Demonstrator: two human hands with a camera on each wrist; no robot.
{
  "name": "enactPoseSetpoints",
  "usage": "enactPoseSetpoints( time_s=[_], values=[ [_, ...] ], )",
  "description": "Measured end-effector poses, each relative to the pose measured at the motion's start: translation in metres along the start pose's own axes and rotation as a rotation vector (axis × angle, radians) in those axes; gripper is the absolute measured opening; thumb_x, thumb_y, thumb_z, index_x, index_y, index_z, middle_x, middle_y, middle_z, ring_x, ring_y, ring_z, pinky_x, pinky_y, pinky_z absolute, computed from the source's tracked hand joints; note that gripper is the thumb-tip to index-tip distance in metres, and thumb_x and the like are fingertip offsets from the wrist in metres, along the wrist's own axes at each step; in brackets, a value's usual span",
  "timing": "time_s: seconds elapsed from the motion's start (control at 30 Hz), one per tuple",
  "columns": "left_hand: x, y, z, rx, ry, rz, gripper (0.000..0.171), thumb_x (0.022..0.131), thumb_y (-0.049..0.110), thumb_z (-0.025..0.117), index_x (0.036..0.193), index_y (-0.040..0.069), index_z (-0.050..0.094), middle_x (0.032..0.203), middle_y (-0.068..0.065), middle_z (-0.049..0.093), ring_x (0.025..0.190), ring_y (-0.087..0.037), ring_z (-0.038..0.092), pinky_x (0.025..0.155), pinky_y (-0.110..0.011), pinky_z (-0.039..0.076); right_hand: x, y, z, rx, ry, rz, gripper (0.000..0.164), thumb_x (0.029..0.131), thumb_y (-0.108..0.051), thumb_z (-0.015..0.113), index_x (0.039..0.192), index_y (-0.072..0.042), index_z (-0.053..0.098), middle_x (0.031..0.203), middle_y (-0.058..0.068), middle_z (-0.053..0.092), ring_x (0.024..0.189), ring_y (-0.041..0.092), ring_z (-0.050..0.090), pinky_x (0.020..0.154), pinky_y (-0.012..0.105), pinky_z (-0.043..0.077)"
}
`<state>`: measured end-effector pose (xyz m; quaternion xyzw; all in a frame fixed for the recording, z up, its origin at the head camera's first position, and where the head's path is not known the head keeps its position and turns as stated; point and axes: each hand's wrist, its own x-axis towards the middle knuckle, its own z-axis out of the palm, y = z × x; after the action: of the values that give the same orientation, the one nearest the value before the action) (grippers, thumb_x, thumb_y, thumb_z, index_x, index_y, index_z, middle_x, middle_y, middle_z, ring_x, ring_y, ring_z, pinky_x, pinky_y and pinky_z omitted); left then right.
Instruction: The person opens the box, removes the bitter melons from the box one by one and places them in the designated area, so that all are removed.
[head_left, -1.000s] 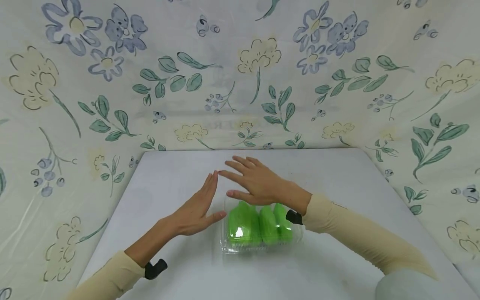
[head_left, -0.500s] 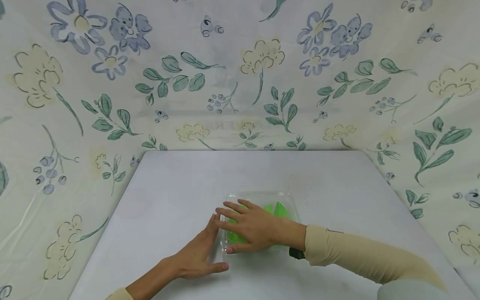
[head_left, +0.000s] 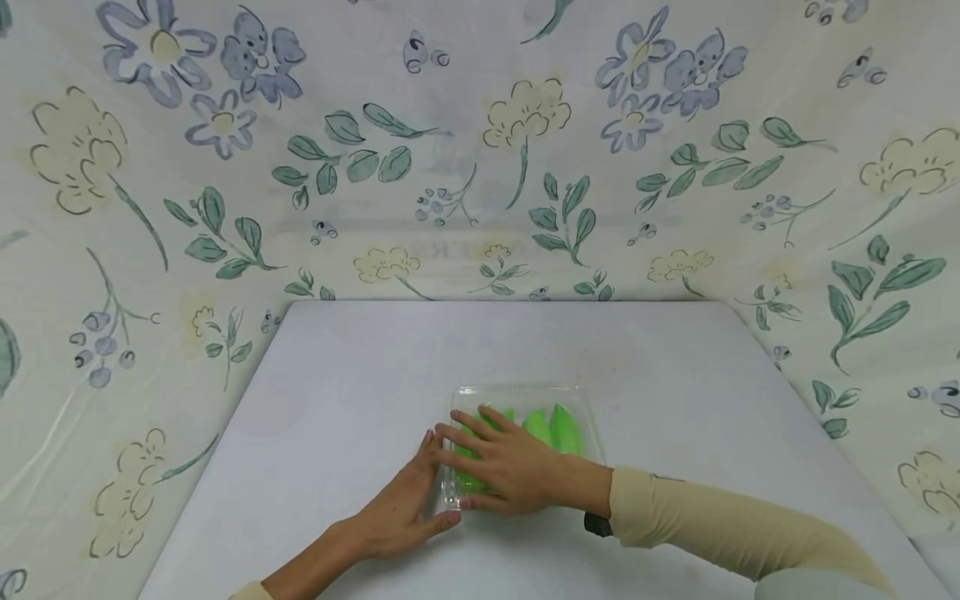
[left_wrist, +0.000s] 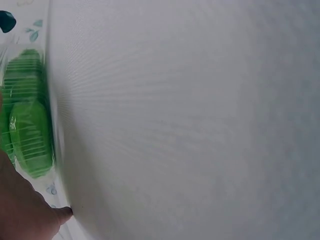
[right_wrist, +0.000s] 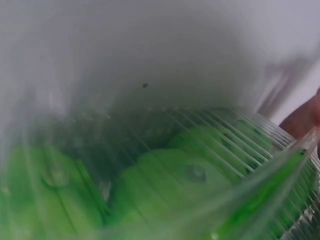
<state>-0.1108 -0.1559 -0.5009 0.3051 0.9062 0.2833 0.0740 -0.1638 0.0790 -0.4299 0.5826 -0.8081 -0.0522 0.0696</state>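
Observation:
A clear plastic clamshell box (head_left: 517, 390) sits on the table, its ribbed wall showing in the right wrist view. Inside are several long, rounded green pieces (head_left: 566, 429), like fruit or vegetables; their kind is unclear. My right hand (head_left: 517, 471) lies spread across the lid, fingers straight and pointing left, covering much of the contents. At the box's left side is my left hand (head_left: 405, 512), fingers extended along the edge and thumb at the near left corner. Through the ribbed wall in the left wrist view, green pieces (left_wrist: 31, 137) show beside the left hand (left_wrist: 27, 210).
The white table (head_left: 360, 358) extends around the box on all sides. Floral-print sheeting (head_left: 480, 167) stands behind the table and along its left and right edges. A pale rounded shape (head_left: 821, 585) is at the lower right.
Both hands have come down toward the near side. The right hand, earlier held above the box's far edge, now rests over the lid; the left has moved from above to the box's left side.

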Motion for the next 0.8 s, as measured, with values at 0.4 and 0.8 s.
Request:
enactPoseSetpoints(
  time_s=[0.4,0.8],
  values=[
    [0.0,0.0,-0.003,0.044,0.007,0.046,0.098,0.098,0.056,0.048,0.154,0.004,-0.013,0.161,-0.021,-0.012,0.147,-0.036,-0.008,0.114,-0.054,0.018,-0.002,0.001,0.01,-0.022,0.059,-0.014,0.082,0.094,-0.069,0.04,0.156,-0.016,0.028,0.161,0.011,0.023,0.148,0.034,0.014,0.115,0.057,0.016],
    [-0.001,-0.003,-0.004,-0.029,-0.014,0.032,0.099,0.098,0.055,0.05,0.154,0.009,-0.017,0.161,-0.021,-0.012,0.147,-0.032,-0.007,0.113,-0.057,0.018,-0.002,0.0,0.013,-0.005,0.079,-0.012,0.08,0.095,-0.067,0.041,0.156,-0.015,0.029,0.162,0.01,0.019,0.148,0.034,0.014,0.115,0.057,0.016]
  ],
)
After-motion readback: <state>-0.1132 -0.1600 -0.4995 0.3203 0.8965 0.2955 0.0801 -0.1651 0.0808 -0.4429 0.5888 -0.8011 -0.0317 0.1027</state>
